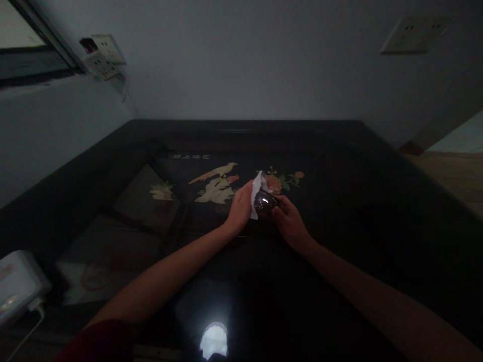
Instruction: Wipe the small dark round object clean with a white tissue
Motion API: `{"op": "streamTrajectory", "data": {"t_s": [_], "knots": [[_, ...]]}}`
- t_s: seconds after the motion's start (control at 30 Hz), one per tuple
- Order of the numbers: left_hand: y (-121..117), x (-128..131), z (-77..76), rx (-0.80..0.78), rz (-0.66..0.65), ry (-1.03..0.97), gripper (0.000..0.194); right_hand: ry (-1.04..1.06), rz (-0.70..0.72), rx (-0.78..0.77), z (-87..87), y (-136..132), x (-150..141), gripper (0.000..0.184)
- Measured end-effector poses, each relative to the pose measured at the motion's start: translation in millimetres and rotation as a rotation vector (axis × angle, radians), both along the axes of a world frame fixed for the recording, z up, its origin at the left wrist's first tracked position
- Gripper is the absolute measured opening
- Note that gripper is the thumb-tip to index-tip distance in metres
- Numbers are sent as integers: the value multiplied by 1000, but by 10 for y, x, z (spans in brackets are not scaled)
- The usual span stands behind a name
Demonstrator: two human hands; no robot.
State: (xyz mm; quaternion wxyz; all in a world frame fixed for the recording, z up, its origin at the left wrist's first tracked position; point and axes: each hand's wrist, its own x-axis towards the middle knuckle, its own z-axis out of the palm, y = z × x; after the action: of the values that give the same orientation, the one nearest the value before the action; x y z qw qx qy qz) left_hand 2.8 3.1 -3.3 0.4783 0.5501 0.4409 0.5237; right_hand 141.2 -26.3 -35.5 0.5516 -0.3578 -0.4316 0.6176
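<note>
My left hand (240,205) is closed on a crumpled white tissue (255,193), which it presses against the left side of a small, dark, glossy rounded object (264,202). The kind of this object I cannot make out in the dim light; a bright highlight shows on its surface. From the right, my right hand (290,217) grips the same dark object between thumb and fingers. Both hands are held over the middle of a black glossy table (241,261). Part of the tissue sticks up above the object.
The tabletop has a bird picture (217,173) and painted flowers (274,183). A white box-shaped device (20,281) with a cable lies at the lower left. Wall sockets (417,32) are at upper right, more sockets (101,63) at upper left. Light reflects off the glossy top.
</note>
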Motion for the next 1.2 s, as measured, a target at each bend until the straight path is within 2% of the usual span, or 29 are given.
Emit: {"op": "streamTrajectory", "data": {"t_s": [0.13,0.23,0.47,0.6,0.73,0.83,0.9,1.0,1.07,1.2], "knots": [[37,49,-75,-230,-27,-224,37,56,-7,-8,27,-1,-21,45],[41,57,-88,-209,-55,-234,40,72,12,3,24,-1,-14,45],[-47,-18,43,321,-29,283,42,14,9,1,-54,15,19,46],[-62,-36,91,618,-54,542,37,-39,-4,20,-30,8,22,47],[-56,-53,132,785,-106,662,35,-118,-30,62,13,3,28,41],[-53,-61,142,848,-127,697,34,-126,-36,68,7,10,22,38],[-53,-58,132,830,-112,666,34,-91,-28,60,-4,13,13,39],[-59,-42,107,713,-70,554,35,-48,-11,40,-10,7,7,42],[-63,-30,91,575,-44,448,36,-32,-1,22,-7,0,11,42],[-41,-9,51,176,-27,145,37,-31,6,3,-16,-6,26,45]]}}
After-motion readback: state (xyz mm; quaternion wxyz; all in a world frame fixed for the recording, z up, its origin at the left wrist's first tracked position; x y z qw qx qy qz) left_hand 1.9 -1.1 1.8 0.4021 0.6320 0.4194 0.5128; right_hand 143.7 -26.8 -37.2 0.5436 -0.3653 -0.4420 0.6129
